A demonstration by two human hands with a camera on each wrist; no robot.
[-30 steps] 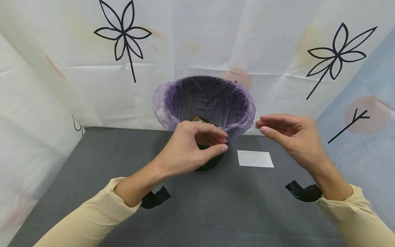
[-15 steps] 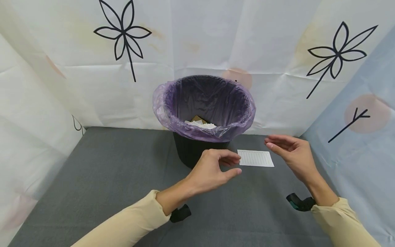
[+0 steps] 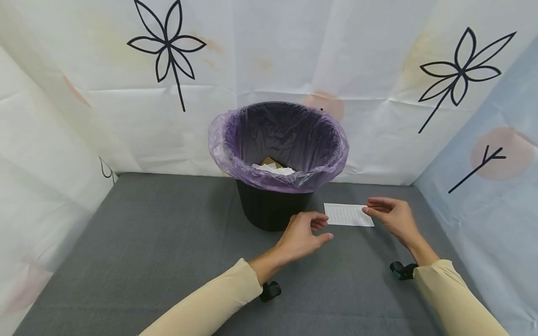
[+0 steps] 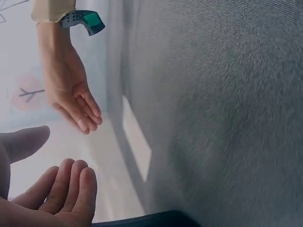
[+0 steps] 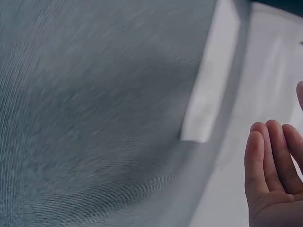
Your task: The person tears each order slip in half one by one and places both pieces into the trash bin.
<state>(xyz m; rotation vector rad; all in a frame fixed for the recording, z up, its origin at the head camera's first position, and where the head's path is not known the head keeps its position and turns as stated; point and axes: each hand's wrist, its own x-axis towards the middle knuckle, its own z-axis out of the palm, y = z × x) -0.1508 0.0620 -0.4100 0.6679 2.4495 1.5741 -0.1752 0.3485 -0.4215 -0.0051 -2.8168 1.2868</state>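
Observation:
A white lined paper card (image 3: 346,214) lies flat on the grey tabletop, right of a black bin. My left hand (image 3: 303,237) is at the card's left end, fingers relaxed and thumb apart, holding nothing. At the other end my right hand (image 3: 392,217) hovers with its fingertips overlapping the card's right edge in the head view. In the left wrist view the card (image 4: 136,137) lies below the right hand (image 4: 68,85), with space between them. The right wrist view shows my right fingers (image 5: 272,161) loosely bent beside the card (image 5: 210,75).
The black bin (image 3: 269,205) stands at the back middle, lined with a purple bag (image 3: 222,149) folded over its rim. White paper pieces (image 3: 275,169) and a brown piece (image 3: 269,161) lie inside. Printed cloth walls (image 3: 269,56) enclose the grey table (image 3: 168,242) behind and at the sides.
Both hands have come down toward the card. My left hand moved right and down from in front of the bin; my right hand moved down toward the card's right end. The card stays put.

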